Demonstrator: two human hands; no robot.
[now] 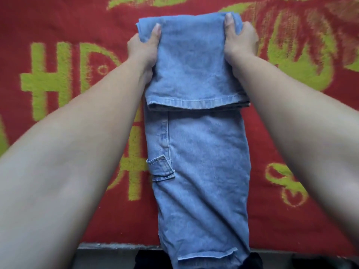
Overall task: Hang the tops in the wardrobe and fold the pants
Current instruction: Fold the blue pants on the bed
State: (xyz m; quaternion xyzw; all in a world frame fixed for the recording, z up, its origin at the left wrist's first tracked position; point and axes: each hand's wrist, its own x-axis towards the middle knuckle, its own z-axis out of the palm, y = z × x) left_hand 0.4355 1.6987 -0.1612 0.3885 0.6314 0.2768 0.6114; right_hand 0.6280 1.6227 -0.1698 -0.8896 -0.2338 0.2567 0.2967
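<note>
A red blanket [58, 26] of fuzzy, looped pile fills the view, woven with lime-green shapes. Toward its left edge, blocky letters [64, 78] read like "HD"; the curling forms toward the right edge cannot be read. Along the near edge runs a narrow grey strip [116, 246]. The jeans [202, 162], faded light-blue denim, lie in a long narrow band down the middle of the blanket, from near its far edge to past the near edge, where they hang over the strip. Their far end is doubled back toward the person, making a thick rectangular flap. The flap's stitched hem [194, 103] lies straight across the band about a third of the way down, with layered edges showing beneath it. Two bare forearms reach in from the near corners. The left grip [142, 49] holds the flap's left side, thumb [156, 32] flat on top and fingers tucked under the cloth. The right grip [240, 41] holds the right side the same way, thumb [229, 22] on top near the fold's far corner, with denim bunched against the palm. A double-stitched seam [168, 136] runs down the left side to a small patch pocket [161, 167] with a slanted top. At the near end, a second hem [207, 253] slants across. Something dark [147, 259] lies below the strip, too dim to identify.
</note>
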